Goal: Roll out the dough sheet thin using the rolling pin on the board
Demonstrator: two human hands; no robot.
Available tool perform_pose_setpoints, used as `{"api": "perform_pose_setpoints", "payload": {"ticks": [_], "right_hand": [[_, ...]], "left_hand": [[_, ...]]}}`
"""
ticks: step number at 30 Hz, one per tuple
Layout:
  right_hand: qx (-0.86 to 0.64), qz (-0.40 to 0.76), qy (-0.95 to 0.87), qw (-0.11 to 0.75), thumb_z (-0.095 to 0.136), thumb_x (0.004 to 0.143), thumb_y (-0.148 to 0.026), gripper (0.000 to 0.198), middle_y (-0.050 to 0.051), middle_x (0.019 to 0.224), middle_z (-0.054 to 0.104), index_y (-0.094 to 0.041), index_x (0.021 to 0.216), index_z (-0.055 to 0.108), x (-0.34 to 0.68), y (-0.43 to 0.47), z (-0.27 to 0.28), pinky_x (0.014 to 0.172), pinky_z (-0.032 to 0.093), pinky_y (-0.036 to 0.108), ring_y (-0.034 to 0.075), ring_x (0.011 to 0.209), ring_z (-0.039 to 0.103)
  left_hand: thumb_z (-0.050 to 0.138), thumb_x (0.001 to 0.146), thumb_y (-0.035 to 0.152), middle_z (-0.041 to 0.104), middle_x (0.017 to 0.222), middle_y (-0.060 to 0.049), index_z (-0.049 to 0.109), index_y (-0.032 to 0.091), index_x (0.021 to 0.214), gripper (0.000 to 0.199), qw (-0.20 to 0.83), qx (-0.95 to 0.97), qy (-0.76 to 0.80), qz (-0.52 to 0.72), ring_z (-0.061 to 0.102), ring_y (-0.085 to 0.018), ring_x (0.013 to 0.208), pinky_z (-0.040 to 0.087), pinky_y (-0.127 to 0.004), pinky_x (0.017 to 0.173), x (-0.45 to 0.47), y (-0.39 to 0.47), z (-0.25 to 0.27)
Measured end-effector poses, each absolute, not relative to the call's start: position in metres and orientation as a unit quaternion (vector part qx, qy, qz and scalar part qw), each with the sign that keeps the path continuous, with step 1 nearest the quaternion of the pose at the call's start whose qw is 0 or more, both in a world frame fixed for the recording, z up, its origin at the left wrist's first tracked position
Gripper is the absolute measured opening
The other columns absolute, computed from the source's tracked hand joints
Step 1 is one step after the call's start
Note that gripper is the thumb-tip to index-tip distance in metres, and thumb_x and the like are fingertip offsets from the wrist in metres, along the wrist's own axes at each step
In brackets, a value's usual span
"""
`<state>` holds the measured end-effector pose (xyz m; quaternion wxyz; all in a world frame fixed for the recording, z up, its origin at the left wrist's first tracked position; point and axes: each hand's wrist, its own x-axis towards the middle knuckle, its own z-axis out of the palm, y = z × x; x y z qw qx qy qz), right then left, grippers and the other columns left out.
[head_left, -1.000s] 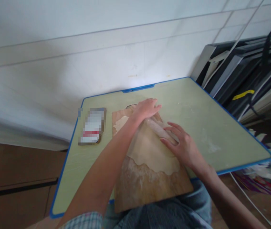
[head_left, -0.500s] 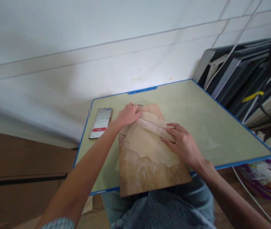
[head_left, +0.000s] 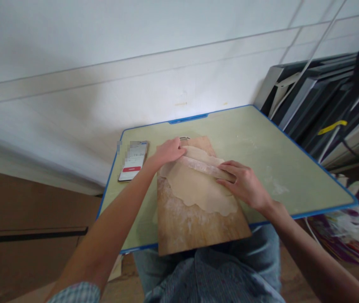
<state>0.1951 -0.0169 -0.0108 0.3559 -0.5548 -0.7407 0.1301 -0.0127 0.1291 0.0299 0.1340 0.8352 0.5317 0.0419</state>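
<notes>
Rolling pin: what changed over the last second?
The rolling pin swung to lie more crosswise on the dough sheet: its far end went left. The left hand shifted left with that end; the right hand stays on the other. No visible release or new grasp. Wooden board and phone show no clear move on the table.

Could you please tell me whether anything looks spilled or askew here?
The wooden board looks odd: its near end overhangs the green table. Whitish smudges on the table, right of the board, may be spillage.
</notes>
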Motion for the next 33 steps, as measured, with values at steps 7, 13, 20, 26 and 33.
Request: {"api": "perform_pose_setpoints", "payload": {"ticks": [7,13,20,26,33], "right_hand": [[-0.512,0.133,-0.784,0.324,0.057,0.082,-0.027,0.020,0.009,0.100,0.069,-0.018,0.096,0.069,0.211,0.001,-0.010,0.078,0.053,0.037,0.022,0.089,0.065],[-0.469,0.061,-0.847,0.243,0.061,0.082,-0.025,0.015,0.010,0.109,0.062,-0.019,0.094,0.067,0.217,0.015,-0.001,0.084,0.051,0.041,0.024,0.099,0.058],[-0.519,-0.026,-0.842,0.146,0.052,0.090,-0.032,0.017,0.010,0.094,0.060,-0.017,0.092,0.061,0.164,-0.019,0.006,0.067,0.049,0.034,0.023,0.086,0.059],[-0.550,-0.133,-0.817,0.112,0.044,0.093,-0.038,0.023,0.010,0.086,0.060,-0.018,0.091,0.057,0.152,-0.033,-0.002,0.067,0.046,0.035,0.023,0.079,0.056],[-0.584,-0.110,-0.790,0.149,0.046,0.090,-0.047,0.037,0.016,0.100,0.060,-0.016,0.108,0.054,0.154,-0.021,-0.007,0.074,0.047,0.042,0.029,0.092,0.055]], "left_hand": [[0.042,0.087,0.034,0.066,0.092,-0.007,0.056,0.017,0.091,0.022,0.110,0.858,0.501,0.045,0.060,-0.020,0.083,0.045,-0.031,0.074,-0.029,0.114,0.030],[0.037,0.092,0.034,0.065,0.096,-0.010,0.052,0.016,0.108,0.028,0.060,0.830,0.551,0.059,0.062,-0.024,0.085,0.048,-0.035,0.072,-0.050,0.056,0.027],[0.034,0.091,0.026,0.059,0.111,-0.017,0.053,0.011,0.112,0.032,0.017,0.823,0.556,0.110,0.055,-0.026,0.107,0.045,-0.041,0.093,-0.062,0.038,0.022],[0.028,0.092,0.025,0.053,0.134,-0.015,0.049,0.011,0.127,0.042,-0.039,0.823,0.558,0.097,0.042,-0.026,0.128,0.030,-0.044,0.107,-0.049,0.049,0.011],[0.030,0.093,0.027,0.051,0.137,-0.011,0.047,0.015,0.133,0.046,-0.035,0.827,0.555,0.083,0.043,-0.024,0.129,0.030,-0.040,0.107,-0.032,0.077,0.011]]}}
